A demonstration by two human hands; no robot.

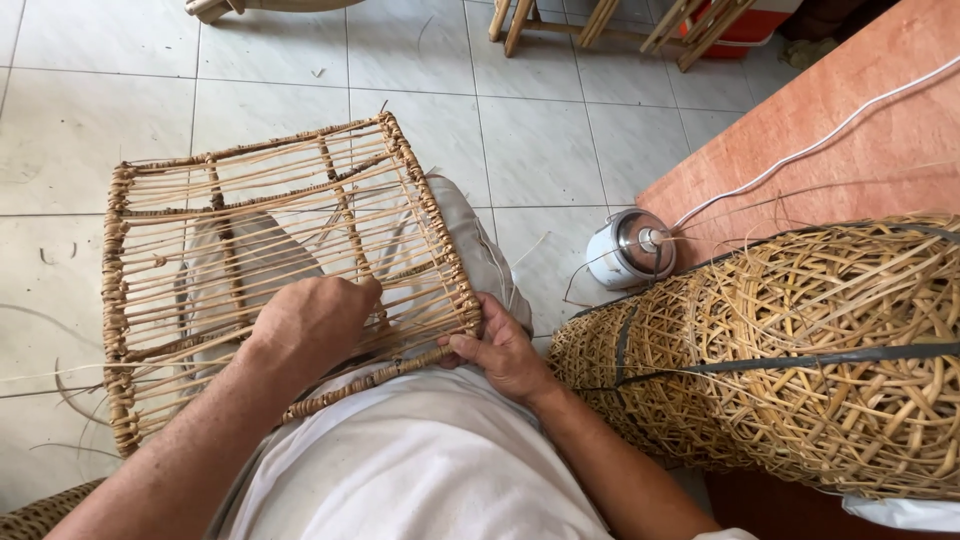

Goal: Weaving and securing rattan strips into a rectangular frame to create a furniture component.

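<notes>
A square rattan frame [160, 260] of thin cane slats with wrapped edges rests on my lap, tilted away from me. My left hand [305, 325] lies on top of the slats near the frame's near edge, its fingers curled around some of them. At the near right corner, my right hand [500, 352] pinches the frame's wrapped edge, thumb on top. Loose cane strands trail off the frame's left side.
A large woven rattan bundle [800, 350], bound with dark straps, lies at my right on an orange-brown surface [880, 110]. A small white and metal pot [630, 248] with a white cable [800, 155] stands on the tiled floor [540, 130]. Wooden furniture legs [600, 25] stand at the back.
</notes>
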